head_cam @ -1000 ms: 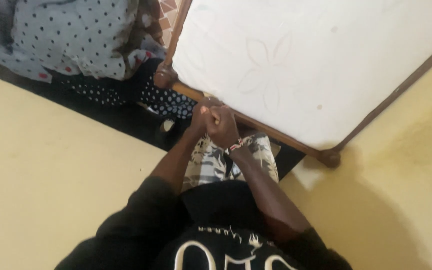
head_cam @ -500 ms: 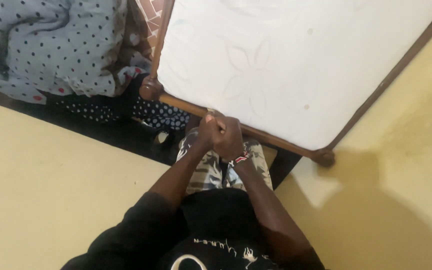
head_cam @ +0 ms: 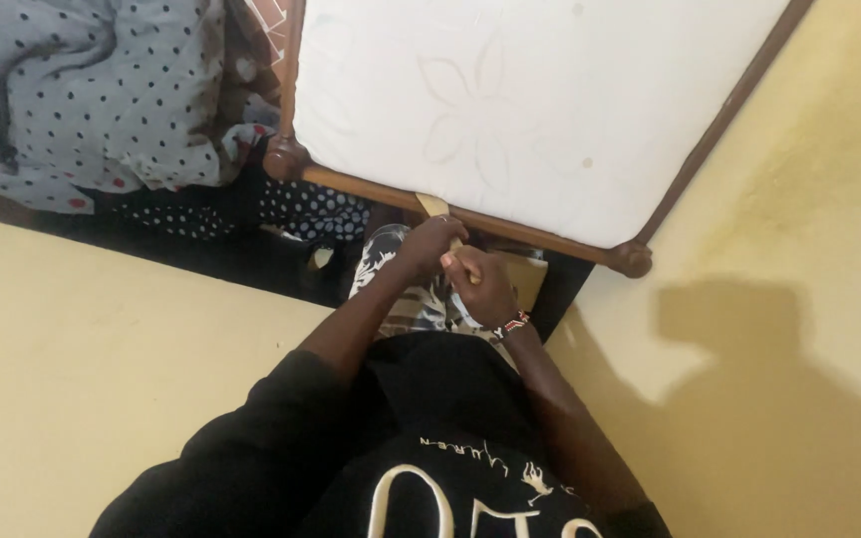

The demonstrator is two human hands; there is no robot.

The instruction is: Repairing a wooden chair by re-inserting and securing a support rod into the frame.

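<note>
Both hands meet at the centre of the frame, just below the dark wooden bed frame; the left hand has its fingers curled around a pale tan strip that runs up to the rail; the right hand, a beaded bracelet at its wrist, is closed on the same strip lower down; a white mattress fills the upper centre; a grey dotted blanket lies upper left.

Home bedroom: bare mattress, wooden bedframe.
</note>
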